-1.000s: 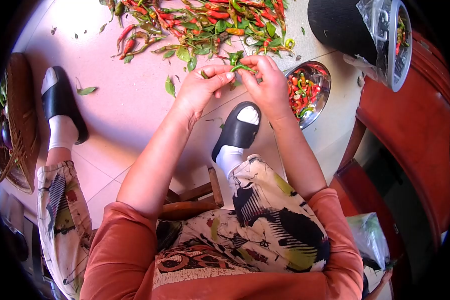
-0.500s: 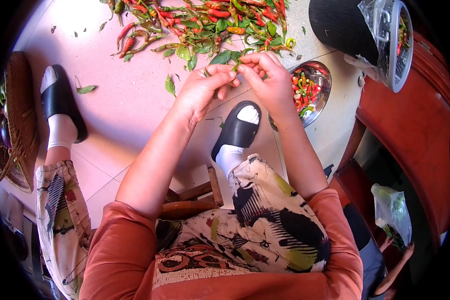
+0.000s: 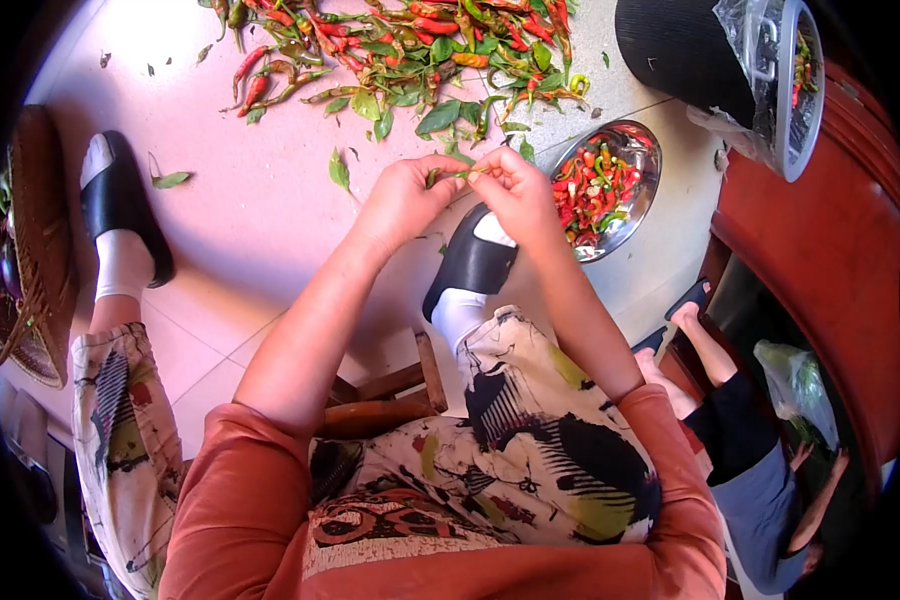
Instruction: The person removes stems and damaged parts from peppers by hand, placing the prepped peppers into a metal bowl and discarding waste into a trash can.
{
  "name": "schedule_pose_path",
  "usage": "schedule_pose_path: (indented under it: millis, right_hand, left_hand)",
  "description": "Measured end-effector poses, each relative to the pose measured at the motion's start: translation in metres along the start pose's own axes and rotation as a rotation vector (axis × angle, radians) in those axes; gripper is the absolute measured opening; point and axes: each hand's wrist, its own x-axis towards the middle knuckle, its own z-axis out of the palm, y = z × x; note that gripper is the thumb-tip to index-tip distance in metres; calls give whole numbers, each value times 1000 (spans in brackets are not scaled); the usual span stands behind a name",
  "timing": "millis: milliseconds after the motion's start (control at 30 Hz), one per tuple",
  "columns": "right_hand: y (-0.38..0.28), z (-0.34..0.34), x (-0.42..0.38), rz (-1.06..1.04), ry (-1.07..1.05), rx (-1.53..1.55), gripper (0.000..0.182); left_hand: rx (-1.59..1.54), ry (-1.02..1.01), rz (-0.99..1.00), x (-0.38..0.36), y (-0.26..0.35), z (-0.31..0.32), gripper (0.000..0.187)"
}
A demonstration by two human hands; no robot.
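Observation:
My left hand (image 3: 407, 196) is closed in a pinch on a small green chili pepper (image 3: 456, 175), mostly hidden by the fingers. Thumb and forefinger of my right hand (image 3: 518, 192) meet at the other end of it, where a thin stem-like bit shows. Both hands are held above the floor, just over my black slipper (image 3: 467, 262). Beyond them lies a pile of red and green chili peppers (image 3: 435, 45) mixed with leaves. Close to the right hand stands a metal bowl (image 3: 653, 190) holding red, orange and green chilies.
A black bin (image 3: 680, 60) lined with clear plastic stands at the upper right, beside reddish-brown furniture (image 3: 820, 230). A woven basket (image 3: 45, 230) is at the far left. Another person (image 3: 755, 470) handles a plastic bag of greens (image 3: 798, 390) at the lower right. Loose leaves dot the tiled floor.
Both hands have come down toward me, away from the pile, with the green chili pepper between them. The other person has moved further into view, and their plastic bag has shifted slightly.

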Motion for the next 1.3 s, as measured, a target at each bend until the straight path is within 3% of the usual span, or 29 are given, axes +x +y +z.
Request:
schedule_pose_path:
  millis: [67, 100, 167, 200, 233, 267, 300, 333, 400, 533, 600, 633, 700, 833, 1167, 1300]
  right_hand:
    - [1, -9, 5, 226, -163, 381, 5]
    - [2, -7, 6, 226, -163, 378, 5]
    - [3, -3, 9, 238, -186, 1082, 6]
    - [5, -3, 14, 241, -188, 1081, 6]
    - [7, -5, 23, 253, -32, 852, 9]
    - [9, -7, 31, 261, 121, 621, 12]
    - [16, -7, 38, 260, 125, 620, 12]
    - [24, -8, 45, 188, 193, 254, 14]
    - [31, -5, 50, 59, 239, -333, 22]
    - [22, 1, 55, -81, 193, -540, 17]
    - [9, -6, 46, 208, 143, 55, 13]
    - [-1, -11, 39, 204, 144, 52, 13]
    - [-20, -23, 26, 273, -68, 748, 12]
    - [-39, -22, 11, 328, -140, 966, 20]
    - [-43, -26, 12, 409, -215, 1106, 26]
    - [-40, -24, 10, 534, -254, 1143, 26]
  left_hand:
    - [5, -9, 1, -1, 0, -1, 22]
    - [43, -35, 38, -2, 2, -3, 22]
    - [77, -56, 72, -2, 3, -6, 21]
    - [-138, -70, -26, -1, 2, -7, 20]
    - [-353, -86, -125, -1, 2, -9, 19]
    - [-353, -88, -126, -3, 2, -12, 19]
    - [-551, -102, -150, -5, 4, -16, 18]
    - [-750, -116, -170, -5, 7, -20, 18]
    - [-788, -94, -154, -5, 11, -23, 15]
    - [-704, -22, -134, -2, 11, -26, 7]
    - [-677, 16, -154, -1, 17, -31, 10]
    - [-650, 54, -171, -1, 20, -32, 14]
    - [-715, 68, -151, 1, 26, -32, 11]
    - [-697, 63, -116, 0, 40, -30, 19]
    - [-838, 59, -2, 4, 46, -32, 30]
    - [-577, 44, 62, -4, 54, -27, 25]
